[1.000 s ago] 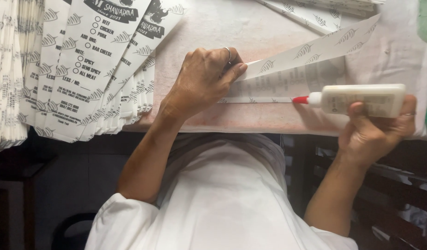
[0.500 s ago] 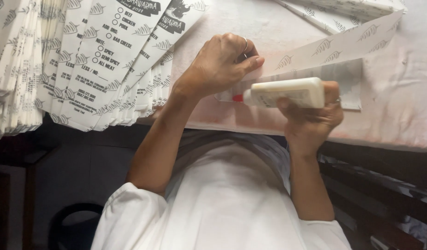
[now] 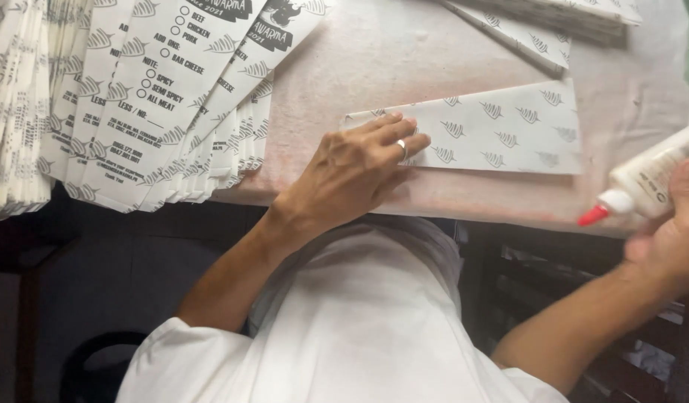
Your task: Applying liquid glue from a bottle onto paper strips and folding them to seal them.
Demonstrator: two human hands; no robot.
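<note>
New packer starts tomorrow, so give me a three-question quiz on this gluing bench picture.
1. True or false: the left hand presses flat on the folded white leaf-printed paper sleeve.
2. What colour is the tip of the white plastic glue bottle in the right hand?
3. Where does the fanned stack of printed white paper sleeves lie: A) left of the left hand, B) right of it?

Key: 1 true; 2 red; 3 A.

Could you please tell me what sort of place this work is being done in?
Probably a small packaging workbench: fanned stacks of printed paper sleeves, a folded sleeve under the left hand, and a glue bottle in the right hand.
</note>
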